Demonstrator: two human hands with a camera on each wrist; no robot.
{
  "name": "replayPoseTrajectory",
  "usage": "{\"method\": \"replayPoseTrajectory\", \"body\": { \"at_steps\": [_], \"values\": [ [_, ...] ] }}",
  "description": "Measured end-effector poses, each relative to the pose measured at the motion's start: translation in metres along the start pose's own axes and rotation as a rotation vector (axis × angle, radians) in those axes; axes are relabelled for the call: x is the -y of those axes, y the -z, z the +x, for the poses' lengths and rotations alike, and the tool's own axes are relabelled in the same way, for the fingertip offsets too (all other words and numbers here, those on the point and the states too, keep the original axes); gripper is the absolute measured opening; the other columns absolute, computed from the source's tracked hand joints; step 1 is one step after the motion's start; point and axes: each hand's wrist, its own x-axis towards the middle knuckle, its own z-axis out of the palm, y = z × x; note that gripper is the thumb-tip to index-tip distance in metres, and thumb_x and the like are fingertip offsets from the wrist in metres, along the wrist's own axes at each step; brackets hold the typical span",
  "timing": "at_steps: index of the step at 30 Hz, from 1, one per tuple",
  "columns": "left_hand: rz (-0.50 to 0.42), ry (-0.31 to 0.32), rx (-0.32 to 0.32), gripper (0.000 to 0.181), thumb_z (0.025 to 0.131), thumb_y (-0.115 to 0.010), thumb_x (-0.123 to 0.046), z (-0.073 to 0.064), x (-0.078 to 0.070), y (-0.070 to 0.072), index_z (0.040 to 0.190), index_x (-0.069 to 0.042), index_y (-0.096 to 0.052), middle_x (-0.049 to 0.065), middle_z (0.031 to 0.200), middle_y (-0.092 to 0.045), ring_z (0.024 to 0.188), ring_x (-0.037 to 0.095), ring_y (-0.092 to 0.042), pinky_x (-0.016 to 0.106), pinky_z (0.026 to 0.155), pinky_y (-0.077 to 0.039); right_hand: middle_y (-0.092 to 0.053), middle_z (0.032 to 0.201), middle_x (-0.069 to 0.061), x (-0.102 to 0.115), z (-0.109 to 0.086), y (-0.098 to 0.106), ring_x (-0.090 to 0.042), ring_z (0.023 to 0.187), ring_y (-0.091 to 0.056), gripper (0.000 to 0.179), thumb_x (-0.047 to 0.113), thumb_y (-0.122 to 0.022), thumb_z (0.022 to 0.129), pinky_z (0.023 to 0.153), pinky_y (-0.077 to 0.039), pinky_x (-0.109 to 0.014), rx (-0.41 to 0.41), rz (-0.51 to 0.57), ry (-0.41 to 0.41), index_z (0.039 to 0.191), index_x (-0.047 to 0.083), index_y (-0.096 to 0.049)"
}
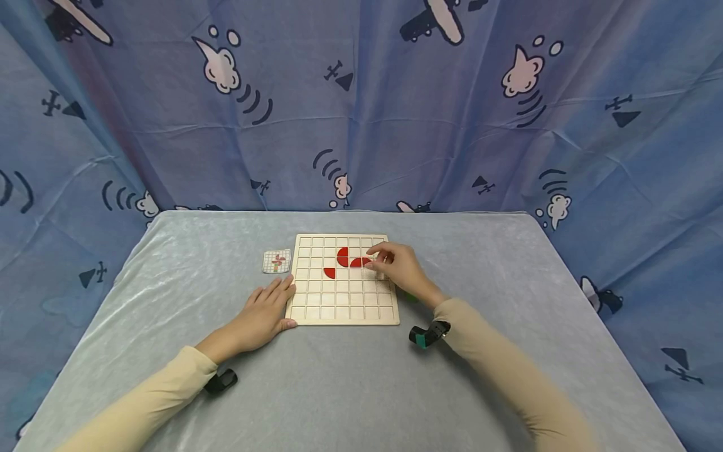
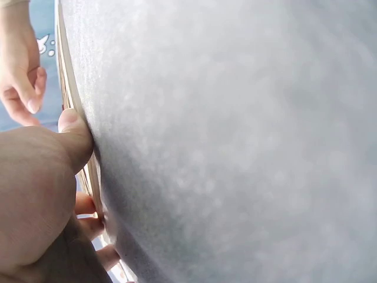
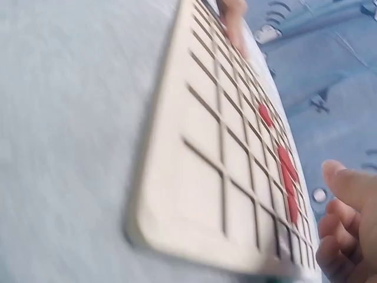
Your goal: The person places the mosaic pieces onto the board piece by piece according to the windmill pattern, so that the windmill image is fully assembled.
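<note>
A pale wooden grid board lies on the table with several red quarter-circle pieces in its cells. Two stacked red pieces form a half disc near the middle, and a lone red piece sits lower left of them. Over the right side of the board hovers my right hand, bent thumb and index apart beside another red pair; nothing shows between them. My left hand rests flat along the board's left edge, fingers spread, thumb at the near left corner.
Left of the board lies a small card printed with a grid and a coloured pattern. Something green shows partly beneath the right wrist. A grey cloth covers the table; a blue patterned curtain hangs behind it.
</note>
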Motion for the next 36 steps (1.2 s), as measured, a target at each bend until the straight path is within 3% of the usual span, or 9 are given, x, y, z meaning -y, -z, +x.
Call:
{"method": "replayPoseTrajectory", "body": {
  "at_steps": [4, 10, 19, 26, 36],
  "values": [
    [0.003, 0.001, 0.001, 0.072, 0.098, -0.058, -0.037, 0.0, 0.0, 0.0, 0.153, 0.002, -0.031, 0.019, 0.166, -0.018, 0.152, 0.044, -0.018, 0.068, 0.116, -0.02, -0.064, 0.079, -0.006, -0.013, 0.003, 0.018, -0.016, 0.063, -0.052, 0.029, 0.02, -0.076, 0.088, 0.056, -0.044, -0.026, -0.028, -0.021, -0.005, 0.114, 0.008, -0.072],
    [0.004, 0.002, 0.001, 0.072, 0.098, -0.058, -0.037, 0.0, 0.0, 0.0, 0.153, 0.002, -0.031, 0.019, 0.166, -0.018, 0.152, 0.044, -0.018, 0.068, 0.116, -0.02, -0.067, 0.09, -0.008, -0.031, 0.008, 0.04, -0.02, 0.079, -0.06, 0.028, 0.017, -0.074, 0.09, 0.072, -0.051, -0.032, -0.038, -0.06, -0.029, 0.117, 0.009, -0.072],
    [0.005, 0.001, 0.002, 0.072, 0.098, -0.058, -0.037, 0.0, 0.0, 0.001, 0.153, 0.002, -0.03, 0.019, 0.166, -0.017, 0.152, 0.044, -0.018, 0.068, 0.116, -0.02, -0.069, 0.112, -0.012, -0.053, 0.012, 0.055, -0.024, 0.093, -0.058, 0.024, 0.015, -0.072, 0.091, 0.085, -0.048, -0.035, 0.026, -0.061, -0.099, 0.115, 0.01, -0.074],
    [-0.005, 0.004, 0.007, 0.072, 0.099, -0.058, -0.036, 0.0, -0.001, 0.002, 0.153, 0.002, -0.03, 0.019, 0.166, -0.017, 0.152, 0.044, -0.018, 0.068, 0.116, -0.02, -0.068, 0.115, -0.012, -0.069, 0.011, 0.06, -0.023, 0.092, -0.057, 0.022, 0.015, -0.07, 0.093, 0.081, -0.048, -0.029, 0.08, -0.097, -0.133, 0.114, 0.012, -0.075],
    [0.0, 0.005, 0.013, 0.073, 0.099, -0.057, -0.037, 0.0, 0.0, 0.001, 0.154, 0.001, -0.029, 0.018, 0.166, -0.016, 0.153, 0.043, -0.017, 0.068, 0.116, -0.019, -0.063, 0.112, -0.011, -0.076, 0.012, 0.064, -0.022, 0.093, -0.051, 0.031, 0.024, -0.075, 0.089, 0.083, -0.042, -0.031, 0.176, -0.034, -0.172, 0.118, 0.014, -0.073]
  ]
}}
